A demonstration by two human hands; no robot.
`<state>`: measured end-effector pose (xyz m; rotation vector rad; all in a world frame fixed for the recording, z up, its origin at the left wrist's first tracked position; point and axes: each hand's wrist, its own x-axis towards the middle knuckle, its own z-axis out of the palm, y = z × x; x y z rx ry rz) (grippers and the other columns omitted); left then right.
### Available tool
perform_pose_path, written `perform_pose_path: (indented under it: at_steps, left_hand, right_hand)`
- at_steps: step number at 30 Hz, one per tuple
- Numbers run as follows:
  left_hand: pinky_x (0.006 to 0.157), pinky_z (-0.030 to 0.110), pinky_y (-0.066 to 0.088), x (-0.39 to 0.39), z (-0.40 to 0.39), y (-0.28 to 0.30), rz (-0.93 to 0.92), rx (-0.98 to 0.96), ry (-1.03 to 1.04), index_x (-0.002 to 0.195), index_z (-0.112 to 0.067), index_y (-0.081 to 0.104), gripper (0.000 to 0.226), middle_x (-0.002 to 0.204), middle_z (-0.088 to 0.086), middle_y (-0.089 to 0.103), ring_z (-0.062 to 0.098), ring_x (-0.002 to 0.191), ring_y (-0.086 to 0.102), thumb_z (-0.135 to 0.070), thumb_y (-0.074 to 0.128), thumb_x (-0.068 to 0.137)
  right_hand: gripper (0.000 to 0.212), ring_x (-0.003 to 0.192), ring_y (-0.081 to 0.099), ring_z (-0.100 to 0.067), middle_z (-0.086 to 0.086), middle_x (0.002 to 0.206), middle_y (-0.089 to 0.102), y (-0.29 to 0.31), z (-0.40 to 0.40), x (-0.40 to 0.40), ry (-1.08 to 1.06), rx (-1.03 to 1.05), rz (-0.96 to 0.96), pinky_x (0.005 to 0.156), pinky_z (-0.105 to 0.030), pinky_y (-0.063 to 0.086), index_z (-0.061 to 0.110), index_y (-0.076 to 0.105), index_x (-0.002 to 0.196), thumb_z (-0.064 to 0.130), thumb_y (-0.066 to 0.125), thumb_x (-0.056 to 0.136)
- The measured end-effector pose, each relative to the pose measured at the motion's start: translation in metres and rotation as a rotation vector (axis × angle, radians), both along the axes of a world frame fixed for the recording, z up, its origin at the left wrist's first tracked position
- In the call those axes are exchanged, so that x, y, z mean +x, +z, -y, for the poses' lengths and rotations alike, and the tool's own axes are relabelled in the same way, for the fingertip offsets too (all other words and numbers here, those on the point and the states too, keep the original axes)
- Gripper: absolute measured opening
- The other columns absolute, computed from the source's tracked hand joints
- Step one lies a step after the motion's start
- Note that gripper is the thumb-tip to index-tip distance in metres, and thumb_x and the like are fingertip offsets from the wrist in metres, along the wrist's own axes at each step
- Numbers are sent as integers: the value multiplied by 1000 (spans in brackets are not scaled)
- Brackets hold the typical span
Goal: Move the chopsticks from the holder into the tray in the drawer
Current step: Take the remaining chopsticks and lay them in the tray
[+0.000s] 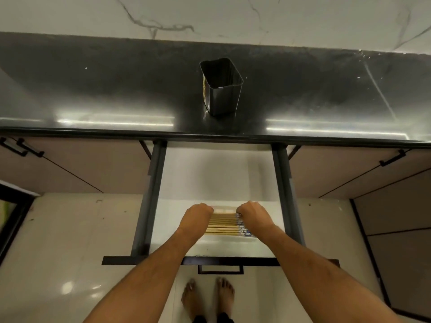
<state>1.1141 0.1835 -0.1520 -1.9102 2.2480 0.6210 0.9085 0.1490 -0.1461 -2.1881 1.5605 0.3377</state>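
Observation:
Several tan chopsticks with blue-patterned right ends lie side by side, left to right, in a pale tray inside the open white drawer. My left hand covers their left ends with curled fingers. My right hand sits over their right ends, fingers curled down onto them. The fingertips of both hands are hidden. The dark square holder stands empty on the black countertop, straight behind the drawer.
The drawer's dark side rails and front panel with its handle jut out toward me. Closed cabinet doors flank the drawer. My bare feet stand on pale floor tiles below the drawer front.

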Motion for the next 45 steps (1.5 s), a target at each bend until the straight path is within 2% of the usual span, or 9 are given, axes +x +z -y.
perform_pose_path:
  at_steps: [3,7,12,16,22,31,39,42,45]
  left_hand:
    - [85,31,57,-3,-1,-12,-63,25,44,103,-12,70,27,103,7,69,22,92,68,3,52,91]
    - [91,39,56,-8,2,-30,-36,55,-31,106,-2,70,21,110,18,68,31,100,67,2,51,95]
    - [91,29,56,-14,2,-40,-62,43,74,118,-10,72,27,118,10,67,22,100,69,-6,64,93]
    - [92,29,56,-14,2,-43,-2,16,35,119,-15,73,28,119,8,68,21,102,68,-12,67,92]
    - [97,29,54,-11,1,-49,-48,-19,50,125,-19,69,32,125,6,66,19,109,65,-12,64,95]
    - [102,29,50,-8,-4,-54,-97,-60,55,129,-18,62,38,131,5,61,19,118,58,-7,66,93]
    - [112,32,45,-8,-8,-53,-112,-42,60,139,-17,55,46,142,5,52,19,130,50,-11,66,95]
    - [110,31,46,-8,-9,-49,-129,-54,68,137,-16,57,43,140,5,54,19,128,51,-9,65,95]
    - [99,27,50,-6,-10,-41,-178,-127,83,128,-18,62,35,129,2,62,17,116,57,-10,63,94]
  right_hand:
    - [16,81,69,-30,-14,94,73,-12,-4,-2,6,15,-29,72,-33,53,8,76,99,2,63,91]
    - [21,84,69,-29,-11,98,72,-24,-6,-3,16,25,-63,76,-35,55,10,75,101,-1,60,90]
    - [17,84,69,-27,-11,100,71,-31,-4,-2,50,21,-88,76,-32,53,9,75,103,5,67,89]
    - [21,88,69,-27,-10,103,72,-36,-5,-2,57,-9,-87,81,-32,54,11,75,108,10,73,87]
    - [29,92,68,-22,-5,107,72,-45,-9,-7,44,-64,-59,86,-32,56,17,73,116,25,76,89]
    - [38,98,67,-21,-6,113,71,-51,-14,-10,43,-127,-40,87,-30,55,17,71,122,32,78,88]
    - [36,98,64,-21,-8,112,70,-53,-16,-8,60,-139,-101,90,-31,55,16,71,124,31,74,91]
    - [34,97,64,-20,-7,111,70,-51,-17,-7,55,-135,-78,90,-30,54,17,71,123,31,72,92]
    - [24,89,65,-17,-4,105,72,-45,-21,-10,3,-173,30,82,-27,56,16,72,114,28,72,92]
